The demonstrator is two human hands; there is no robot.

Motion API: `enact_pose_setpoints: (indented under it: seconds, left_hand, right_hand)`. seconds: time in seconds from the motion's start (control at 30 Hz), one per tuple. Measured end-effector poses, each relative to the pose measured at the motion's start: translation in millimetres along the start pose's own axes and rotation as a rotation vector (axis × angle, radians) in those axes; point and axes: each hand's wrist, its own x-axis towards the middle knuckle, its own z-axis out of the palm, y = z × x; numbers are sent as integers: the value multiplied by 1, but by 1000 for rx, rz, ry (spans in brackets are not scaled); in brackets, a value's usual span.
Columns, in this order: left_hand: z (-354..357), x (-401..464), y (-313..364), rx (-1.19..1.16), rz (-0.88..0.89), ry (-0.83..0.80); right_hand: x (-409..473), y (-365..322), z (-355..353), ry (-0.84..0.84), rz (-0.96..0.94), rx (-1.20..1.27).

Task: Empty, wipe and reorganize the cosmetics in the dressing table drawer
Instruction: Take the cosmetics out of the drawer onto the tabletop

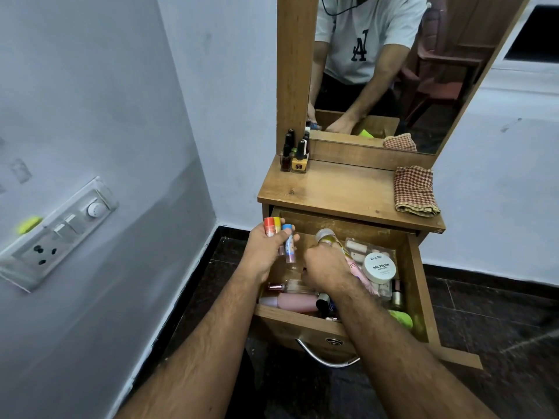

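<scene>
The wooden drawer of the dressing table is pulled out and holds several cosmetics. My left hand hovers over its left side and grips a bunch of small tubes with red, yellow and blue caps. My right hand is down inside the drawer, curled round a slim clear bottle with a pink label. A white nail polish remover tub, a pink bottle, a green item and a packet of rollers lie in the drawer.
Several nail polish bottles stand at the back left of the tabletop. A folded checked cloth lies at its right. A mirror rises behind. A wall switchboard is on the left.
</scene>
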Motion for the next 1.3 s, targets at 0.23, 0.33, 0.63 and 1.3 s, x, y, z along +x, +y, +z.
enact_pose_setpoints:
  seconds: [0.23, 0.33, 0.63, 1.3]
  left_hand:
    - [3, -2, -3, 122, 48, 35]
    - [2, 0, -4, 105, 42, 33]
    - [2, 2, -5, 87, 29, 22]
    - [48, 27, 43, -111, -8, -6]
  right_hand:
    - [-9, 15, -5, 224, 234, 406]
    - [-12, 27, -1, 264, 256, 851]
    - [-11, 45, 9, 278, 221, 1527]
    - [-4, 56, -37, 313, 488, 1996]
